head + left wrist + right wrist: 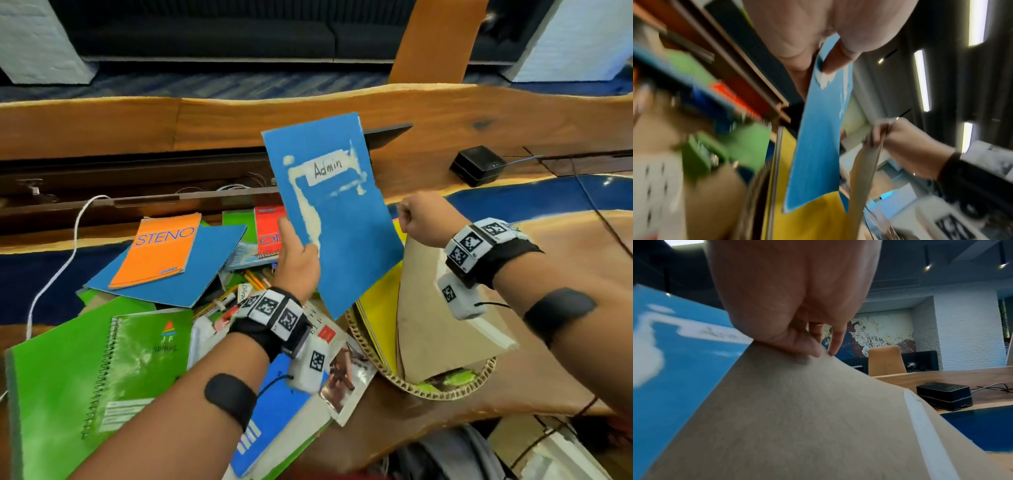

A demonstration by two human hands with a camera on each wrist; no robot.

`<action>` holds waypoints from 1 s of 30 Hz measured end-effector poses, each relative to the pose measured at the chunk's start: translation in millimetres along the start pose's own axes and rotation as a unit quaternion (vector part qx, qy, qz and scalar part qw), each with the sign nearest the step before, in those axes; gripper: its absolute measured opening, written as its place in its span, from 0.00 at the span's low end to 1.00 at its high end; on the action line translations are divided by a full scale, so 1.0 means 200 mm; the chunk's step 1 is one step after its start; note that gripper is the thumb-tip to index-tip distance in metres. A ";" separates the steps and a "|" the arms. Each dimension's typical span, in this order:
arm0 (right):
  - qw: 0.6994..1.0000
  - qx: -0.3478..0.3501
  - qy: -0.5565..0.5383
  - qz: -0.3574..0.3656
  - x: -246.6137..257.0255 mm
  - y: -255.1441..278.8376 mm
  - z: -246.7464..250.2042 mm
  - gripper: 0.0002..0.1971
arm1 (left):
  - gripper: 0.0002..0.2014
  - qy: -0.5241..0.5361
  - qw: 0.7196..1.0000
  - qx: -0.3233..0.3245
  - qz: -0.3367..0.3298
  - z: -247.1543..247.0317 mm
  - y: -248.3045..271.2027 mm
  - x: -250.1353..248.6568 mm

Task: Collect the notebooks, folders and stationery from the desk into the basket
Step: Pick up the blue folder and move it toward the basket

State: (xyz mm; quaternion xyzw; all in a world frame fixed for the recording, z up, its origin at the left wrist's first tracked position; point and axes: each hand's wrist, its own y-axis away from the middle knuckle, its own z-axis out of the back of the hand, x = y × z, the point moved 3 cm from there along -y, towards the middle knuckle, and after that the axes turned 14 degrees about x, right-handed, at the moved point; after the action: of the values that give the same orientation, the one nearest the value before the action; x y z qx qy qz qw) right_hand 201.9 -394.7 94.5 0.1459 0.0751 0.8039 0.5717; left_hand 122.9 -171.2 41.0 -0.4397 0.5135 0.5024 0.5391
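the left hand (298, 260) is clamped on the blue "admin" folder (329, 212), poised above the basket (445, 390), while a brown envelope (442, 308) standing inside is pinched aside by the right hand (423, 219), seemingly to open a slot.

Wooden desk (428, 113) — notebooks (102, 370), basket (445, 390), black box (478, 164).

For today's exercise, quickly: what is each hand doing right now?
Left hand: closed, pinching the blue folder.
Right hand: closed, pinching the top of the brown envelope standing in the basket.
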 end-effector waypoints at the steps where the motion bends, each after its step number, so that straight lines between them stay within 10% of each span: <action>1: 1.000 -0.014 -0.003 0.003 0.00 0.02 0.00 0.10 | 0.32 0.020 0.999 0.022 0.012 -0.09 -0.01 0.04; 10: 0.996 -0.088 -0.026 -0.003 0.00 0.08 -0.03 0.12 | 0.28 -0.154 0.960 0.161 0.171 -0.49 -0.02 0.37; 24: 0.991 -0.120 -0.061 0.023 0.08 -0.04 -0.03 0.13 | 0.18 -0.009 0.965 0.076 0.250 -0.54 0.00 0.43; 30: 0.990 -0.129 -0.056 0.031 0.09 -0.08 -0.04 0.12 | 0.18 -0.161 0.924 0.163 0.306 -0.57 0.01 0.49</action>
State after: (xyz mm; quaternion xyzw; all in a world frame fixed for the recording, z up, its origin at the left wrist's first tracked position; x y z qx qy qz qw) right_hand 207.4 -371.7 85.2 0.1178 -0.0661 0.8150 0.5636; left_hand 104.4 -274.4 -67.1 -0.0809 0.6042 0.6161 0.4988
